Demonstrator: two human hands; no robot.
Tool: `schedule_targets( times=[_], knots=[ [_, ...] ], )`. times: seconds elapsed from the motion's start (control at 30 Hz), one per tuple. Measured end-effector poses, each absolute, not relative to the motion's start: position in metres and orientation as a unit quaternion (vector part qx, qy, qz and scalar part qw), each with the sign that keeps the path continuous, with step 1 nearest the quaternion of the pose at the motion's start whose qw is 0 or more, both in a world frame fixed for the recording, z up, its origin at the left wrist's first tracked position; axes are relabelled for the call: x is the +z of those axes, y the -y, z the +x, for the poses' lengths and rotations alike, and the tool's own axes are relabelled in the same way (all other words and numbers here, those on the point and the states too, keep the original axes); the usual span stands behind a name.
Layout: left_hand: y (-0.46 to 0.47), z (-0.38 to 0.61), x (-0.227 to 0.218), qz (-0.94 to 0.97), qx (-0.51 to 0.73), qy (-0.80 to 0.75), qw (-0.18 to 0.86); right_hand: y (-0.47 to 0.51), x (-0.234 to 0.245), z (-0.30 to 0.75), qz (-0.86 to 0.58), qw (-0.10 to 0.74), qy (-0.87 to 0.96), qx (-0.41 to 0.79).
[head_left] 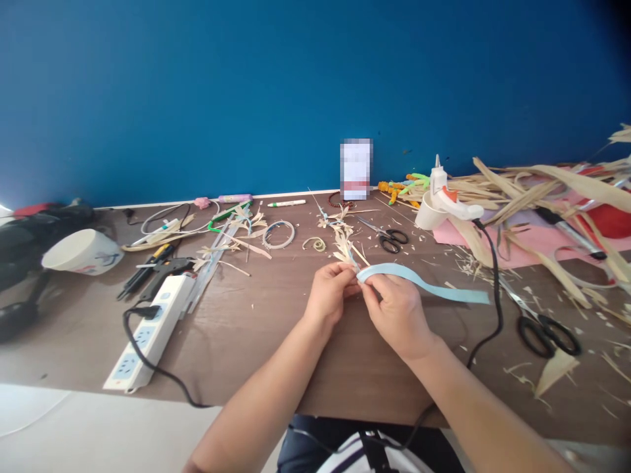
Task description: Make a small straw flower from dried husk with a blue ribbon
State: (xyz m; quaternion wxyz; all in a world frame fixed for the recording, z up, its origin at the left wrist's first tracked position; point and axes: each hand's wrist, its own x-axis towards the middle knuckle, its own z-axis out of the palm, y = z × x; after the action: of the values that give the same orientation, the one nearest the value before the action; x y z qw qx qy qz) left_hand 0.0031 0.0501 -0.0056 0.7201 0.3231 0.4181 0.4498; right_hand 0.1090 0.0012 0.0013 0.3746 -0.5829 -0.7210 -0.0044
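Note:
My left hand is closed in a pinch at the lower end of a bundle of pale dried husk strips, which fans out above the fingers. Close beside it, my right hand is closed on a light blue ribbon. One end of the ribbon meets the base of the bundle between both hands' fingertips, and its free end trails to the right above the table. The fingers partly hide where ribbon and bundle touch. Just behind the hands lie black-handled scissors and a small coil.
A white power strip with a black cable, a glue gun and a white tub stand left. On the right are a white glue gun in a cup, heaped husks, larger scissors and scattered scraps. A cable runs beside my right forearm.

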Motion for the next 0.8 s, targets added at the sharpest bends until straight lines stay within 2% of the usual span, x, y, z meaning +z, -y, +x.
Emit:
schedule_targets(
  times=[0.2,0.4,0.6,0.8],
  knots=[
    [-0.055,-0.001,-0.008,0.266,0.403,-0.414,0.771,-0.004,0.005,0.114,-0.549,0.261,0.789,-0.087],
    [-0.055,-0.001,-0.010,0.233,0.400,-0.395,0.794,-0.009,0.007,0.117,-0.513,0.206,0.824,-0.125],
    [-0.054,-0.003,-0.005,0.250,0.403,-0.370,0.799,-0.012,0.006,0.124,-0.513,0.204,0.824,-0.128],
    [-0.053,-0.001,-0.003,0.269,0.403,-0.382,0.787,-0.010,0.004,0.127,-0.543,0.275,0.790,-0.073]
  ],
)
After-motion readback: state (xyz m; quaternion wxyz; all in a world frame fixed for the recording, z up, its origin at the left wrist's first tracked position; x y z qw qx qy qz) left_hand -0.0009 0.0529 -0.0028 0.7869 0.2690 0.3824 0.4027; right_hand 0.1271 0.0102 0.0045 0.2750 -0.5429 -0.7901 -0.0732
